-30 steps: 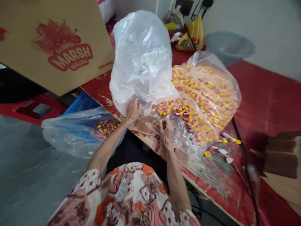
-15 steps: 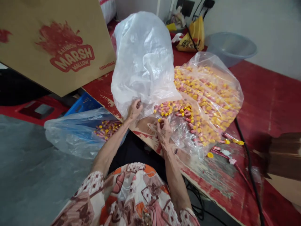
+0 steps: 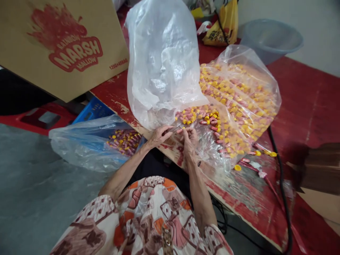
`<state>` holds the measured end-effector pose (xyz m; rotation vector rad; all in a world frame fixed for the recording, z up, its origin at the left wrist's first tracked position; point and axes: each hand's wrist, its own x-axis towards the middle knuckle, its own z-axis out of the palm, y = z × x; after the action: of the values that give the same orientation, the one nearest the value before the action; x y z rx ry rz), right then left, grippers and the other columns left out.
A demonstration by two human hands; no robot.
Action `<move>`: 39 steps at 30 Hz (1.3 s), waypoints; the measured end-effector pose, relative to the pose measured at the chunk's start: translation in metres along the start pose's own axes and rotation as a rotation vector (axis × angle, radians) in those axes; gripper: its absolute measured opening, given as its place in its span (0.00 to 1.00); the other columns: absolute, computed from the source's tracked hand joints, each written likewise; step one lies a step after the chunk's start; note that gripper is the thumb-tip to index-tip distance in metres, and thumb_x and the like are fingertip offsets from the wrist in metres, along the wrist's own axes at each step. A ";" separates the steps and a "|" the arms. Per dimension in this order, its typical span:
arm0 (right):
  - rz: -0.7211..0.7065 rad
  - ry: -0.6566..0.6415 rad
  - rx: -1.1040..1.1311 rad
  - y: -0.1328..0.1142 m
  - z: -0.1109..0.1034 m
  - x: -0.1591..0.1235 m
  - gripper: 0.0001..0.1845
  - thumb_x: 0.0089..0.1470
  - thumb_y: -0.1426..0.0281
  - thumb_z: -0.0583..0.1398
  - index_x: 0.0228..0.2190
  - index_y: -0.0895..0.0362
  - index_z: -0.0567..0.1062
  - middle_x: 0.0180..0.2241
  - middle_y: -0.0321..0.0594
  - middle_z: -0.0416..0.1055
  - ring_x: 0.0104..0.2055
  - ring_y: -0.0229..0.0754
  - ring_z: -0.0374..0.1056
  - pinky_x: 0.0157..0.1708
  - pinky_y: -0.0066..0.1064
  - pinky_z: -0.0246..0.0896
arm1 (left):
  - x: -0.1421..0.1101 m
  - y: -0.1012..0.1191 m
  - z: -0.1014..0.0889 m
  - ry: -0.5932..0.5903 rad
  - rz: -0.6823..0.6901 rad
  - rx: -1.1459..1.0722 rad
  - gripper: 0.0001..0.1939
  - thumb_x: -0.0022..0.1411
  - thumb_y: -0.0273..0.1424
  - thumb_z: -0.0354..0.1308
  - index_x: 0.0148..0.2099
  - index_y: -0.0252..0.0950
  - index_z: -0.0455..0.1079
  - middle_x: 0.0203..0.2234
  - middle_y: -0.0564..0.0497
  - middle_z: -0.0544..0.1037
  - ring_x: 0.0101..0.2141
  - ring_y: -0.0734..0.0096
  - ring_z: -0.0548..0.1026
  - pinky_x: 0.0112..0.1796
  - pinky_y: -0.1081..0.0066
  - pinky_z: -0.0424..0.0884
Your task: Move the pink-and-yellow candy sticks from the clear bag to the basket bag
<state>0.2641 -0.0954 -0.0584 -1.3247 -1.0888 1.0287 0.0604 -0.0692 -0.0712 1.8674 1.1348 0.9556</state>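
Before the bulky plastic bag (image 3: 164, 60), capped piece (image 3: 180, 130) in right hand (image 3: 190, 138), left hand (image 3: 159, 136) loosely spread

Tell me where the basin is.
In the head view's upper right, the basin sits by the wall, behind the clear bag of pieces and right of the yellow bag.

On the tabletop (image 3: 313, 113) before you, the plastic sack (image 3: 163, 60) lay btwn the marshmallow carton (image 3: 66, 39) (L) and the bag (image 3: 233, 53) of capped tubes (image 3: 187, 115) (R), w/ the basin (image 3: 273, 33) behind the latter. Low to yr L, the crate (image 3: 94, 111) held a 2nd bag (image 3: 77, 143) w/ more tubes.
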 end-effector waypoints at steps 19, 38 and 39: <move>-0.169 -0.024 -0.377 0.014 -0.030 0.005 0.23 0.73 0.53 0.57 0.48 0.53 0.87 0.44 0.46 0.87 0.45 0.53 0.82 0.53 0.45 0.79 | 0.009 0.018 0.005 0.107 -0.111 0.211 0.11 0.83 0.38 0.61 0.53 0.38 0.82 0.43 0.47 0.85 0.43 0.62 0.82 0.50 0.65 0.81; -0.187 0.204 -0.487 0.040 -0.022 0.063 0.23 0.74 0.52 0.54 0.55 0.52 0.79 0.47 0.49 0.80 0.47 0.55 0.76 0.55 0.50 0.77 | 0.027 0.036 0.023 -0.047 0.133 0.475 0.06 0.84 0.34 0.61 0.48 0.41 0.75 0.44 0.45 0.82 0.48 0.55 0.82 0.54 0.58 0.79; -0.191 0.205 -0.472 0.041 -0.025 0.062 0.22 0.74 0.52 0.54 0.53 0.52 0.78 0.46 0.50 0.80 0.46 0.55 0.76 0.55 0.51 0.77 | 0.024 0.038 0.027 -0.028 0.141 0.483 0.06 0.85 0.34 0.61 0.49 0.40 0.75 0.45 0.45 0.82 0.49 0.55 0.82 0.54 0.57 0.79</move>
<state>0.3031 -0.0402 -0.0971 -1.6195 -1.3185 0.4950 0.1053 -0.0659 -0.0449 2.3630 1.3159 0.7713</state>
